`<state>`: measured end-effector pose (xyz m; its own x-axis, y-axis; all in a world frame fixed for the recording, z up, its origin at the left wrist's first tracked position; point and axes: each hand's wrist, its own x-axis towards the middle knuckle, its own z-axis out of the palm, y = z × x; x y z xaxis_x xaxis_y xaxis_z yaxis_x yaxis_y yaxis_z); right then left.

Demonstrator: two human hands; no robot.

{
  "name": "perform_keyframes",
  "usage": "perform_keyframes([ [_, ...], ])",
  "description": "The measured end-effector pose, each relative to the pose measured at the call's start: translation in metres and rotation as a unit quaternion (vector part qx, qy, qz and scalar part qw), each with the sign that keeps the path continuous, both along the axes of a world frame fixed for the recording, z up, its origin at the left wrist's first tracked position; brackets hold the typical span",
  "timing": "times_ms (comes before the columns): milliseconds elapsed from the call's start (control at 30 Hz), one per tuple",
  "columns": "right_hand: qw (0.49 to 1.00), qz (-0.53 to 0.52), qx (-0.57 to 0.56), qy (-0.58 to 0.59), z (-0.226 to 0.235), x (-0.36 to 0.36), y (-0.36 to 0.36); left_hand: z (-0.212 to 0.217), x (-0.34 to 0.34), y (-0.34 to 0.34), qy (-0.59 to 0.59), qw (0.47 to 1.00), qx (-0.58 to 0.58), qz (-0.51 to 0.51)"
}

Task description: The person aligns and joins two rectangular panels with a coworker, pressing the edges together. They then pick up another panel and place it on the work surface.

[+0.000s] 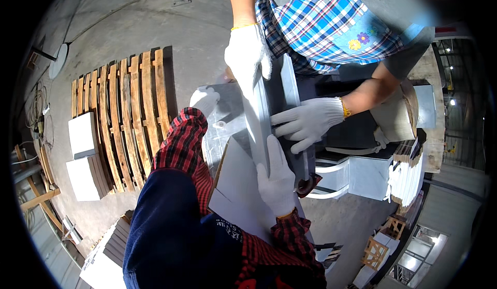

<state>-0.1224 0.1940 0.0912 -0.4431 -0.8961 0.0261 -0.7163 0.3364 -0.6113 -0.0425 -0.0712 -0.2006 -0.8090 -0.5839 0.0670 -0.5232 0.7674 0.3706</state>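
My right hand point(277, 183), in a white glove, lies against a long pale grey slab-like piece point(261, 126), fingers stretched out and thumb apart. My left hand point(205, 101), also gloved, is at the far left corner of a shiny grey sheet point(225, 115); glare blurs its fingers. A white board point(240, 177) with a brown edge stands between my arms. Across from me, a co-worker's gloved hand point(248, 56) grips the slab-like piece's far end. Their other gloved hand point(310, 123) spreads over its right side, by a grey upright panel point(290, 82).
A wooden pallet point(127, 123) lies at left, with white boxes point(85, 177) along its edge. More stacked white boards point(106, 255) stand at lower left. The co-worker in a checked apron point(321, 25) stands opposite. At right are stacked slabs point(406, 177) and a wooden crate point(375, 253).
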Motion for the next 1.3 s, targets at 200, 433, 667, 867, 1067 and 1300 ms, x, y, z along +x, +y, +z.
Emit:
perform_keyframes([
  [200, 1.0, -0.004, -0.01, -0.014, -0.004, -0.004, 0.002, 0.01, -0.005, 0.001, -0.039, 0.997, 0.048, 0.043],
  [433, 1.0, -0.002, -0.031, 0.0, 0.001, -0.007, 0.003, 0.073, 0.015, 0.01, 0.266, 0.806, 0.448, 0.282],
  [667, 0.997, 0.012, -0.066, 0.03, -0.005, -0.01, 0.007, 0.174, 0.022, 0.01, 0.487, 0.685, 0.502, 0.206],
  [867, 0.997, 0.019, -0.07, 0.016, -0.005, -0.012, 0.009, 0.255, 0.003, 0.016, 0.52, 0.706, 0.478, 0.052],
  [1067, 0.997, 0.016, -0.075, 0.017, -0.006, -0.014, 0.011, 0.282, -0.04, 0.017, 0.481, 0.723, 0.492, -0.066],
  [1300, 0.997, 0.012, -0.08, 0.021, -0.003, -0.012, 0.01, 0.306, -0.061, 0.032, 0.39, 0.833, 0.387, -0.063],
])
